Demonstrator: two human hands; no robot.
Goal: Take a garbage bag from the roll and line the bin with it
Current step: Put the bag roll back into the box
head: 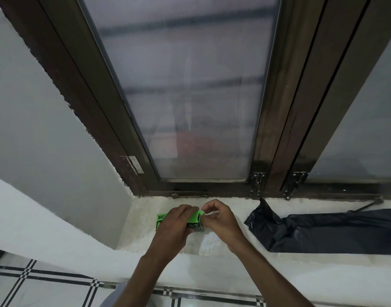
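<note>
The left hand (175,220) is wrapped over a small green box (162,219) of garbage bags, fingers curled across its top and holding it down on the white window sill (223,240). The right hand (218,218) sits just beside it at the box's right end, its thumb and fingers pinching a small green flap (202,212) that sticks up from that end. Black lettering shows on the part of the box left uncovered, at its left side; what lies inside the box cannot be seen.

Well to the right on the same sill lies a black garbage bag (334,233), crumpled and stretched out flat, running off the right edge of the view.

Behind the sill stands a dark brown window frame (276,120) with frosted glass panes (190,85). A metal hinge (134,164) sits at its lower left and 2 latches (257,183) near the bottom rail. A grey wall (35,129) rises on the left. Below the sill, white tiles (46,291) with black lines cover the floor.
</note>
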